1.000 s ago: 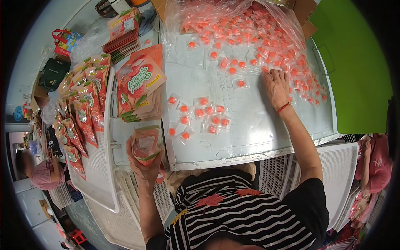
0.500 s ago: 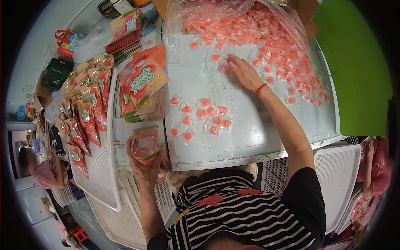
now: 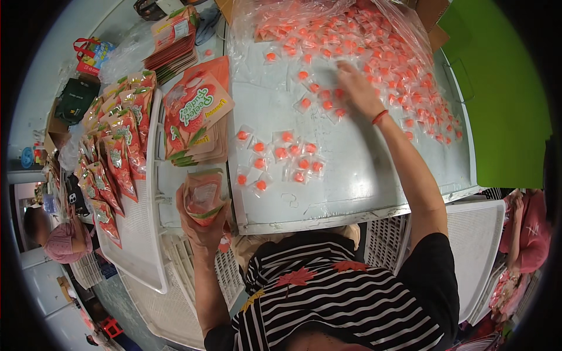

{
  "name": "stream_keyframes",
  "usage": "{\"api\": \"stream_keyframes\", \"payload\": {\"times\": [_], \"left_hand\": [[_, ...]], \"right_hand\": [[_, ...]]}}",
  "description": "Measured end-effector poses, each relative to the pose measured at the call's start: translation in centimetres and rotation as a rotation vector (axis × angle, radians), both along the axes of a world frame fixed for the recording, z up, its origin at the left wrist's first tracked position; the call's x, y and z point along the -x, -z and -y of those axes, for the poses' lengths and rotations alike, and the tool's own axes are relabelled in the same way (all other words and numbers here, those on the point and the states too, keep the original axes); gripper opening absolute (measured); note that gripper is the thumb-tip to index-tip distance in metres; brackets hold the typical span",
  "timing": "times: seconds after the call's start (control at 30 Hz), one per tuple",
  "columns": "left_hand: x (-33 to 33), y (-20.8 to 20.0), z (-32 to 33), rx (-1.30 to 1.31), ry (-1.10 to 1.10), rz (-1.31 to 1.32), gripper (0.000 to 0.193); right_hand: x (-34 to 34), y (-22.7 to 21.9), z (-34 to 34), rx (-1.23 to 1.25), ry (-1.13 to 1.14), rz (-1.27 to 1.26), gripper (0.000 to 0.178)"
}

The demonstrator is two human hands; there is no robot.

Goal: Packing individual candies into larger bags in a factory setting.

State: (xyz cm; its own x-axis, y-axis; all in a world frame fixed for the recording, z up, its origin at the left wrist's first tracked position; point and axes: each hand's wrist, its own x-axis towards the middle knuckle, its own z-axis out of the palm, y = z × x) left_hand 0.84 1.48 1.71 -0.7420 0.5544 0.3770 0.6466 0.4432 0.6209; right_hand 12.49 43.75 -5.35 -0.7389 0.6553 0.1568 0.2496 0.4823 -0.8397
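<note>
My left hand (image 3: 202, 235) is wrapped round an upright pink and green pouch (image 3: 203, 202), whose open mouth faces up. Past the table's near-left part, my right hand (image 3: 362, 93) hovers at the edge of a large heap of wrapped red candies (image 3: 374, 50). Its fingers reach forward, slightly blurred, and nothing shows in them. Several loose wrapped candies (image 3: 326, 104) lie just left of that hand. Nearer to me, a separate small group of wrapped candies (image 3: 281, 152) is spread on the pale table (image 3: 328, 199).
A stack of flat pouches (image 3: 199, 111) lies left of the candies, with another pouch stack (image 3: 172, 47) behind it. Filled pouches (image 3: 120, 152) crowd a white tray (image 3: 155, 234) at the left. Clear plastic sheeting (image 3: 246, 35) borders the heap. Other people stand at both sides.
My right hand has moved right and slightly away from the loose candies. More candies now lie apart from the heap beside it. The left hand still holds the pouch.
</note>
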Motion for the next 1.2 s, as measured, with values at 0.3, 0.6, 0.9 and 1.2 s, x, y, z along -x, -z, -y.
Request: {"api": "stream_keyframes", "payload": {"times": [0.3,0.6,0.9,1.2], "left_hand": [[0.2,-0.6,-0.4,-0.035,0.022,-0.029,0.095],[-0.1,-0.4,0.5,-0.006,0.01,-0.044,0.096],[-0.1,-0.4,0.8,-0.013,-0.018,-0.034,0.095],[0.8,0.2,-0.5,-0.035,0.039,-0.003,0.095]], "right_hand": [[0.8,1.6,7.9,-0.706,-0.357,0.08,0.033],[2.7,-0.5,7.3,-0.344,-0.297,-0.193,0.033],[6.2,0.3,0.4,-0.282,-0.068,-0.002,0.045],[-1.9,-0.3,11.3,-0.655,-0.489,0.193,0.072]]}}
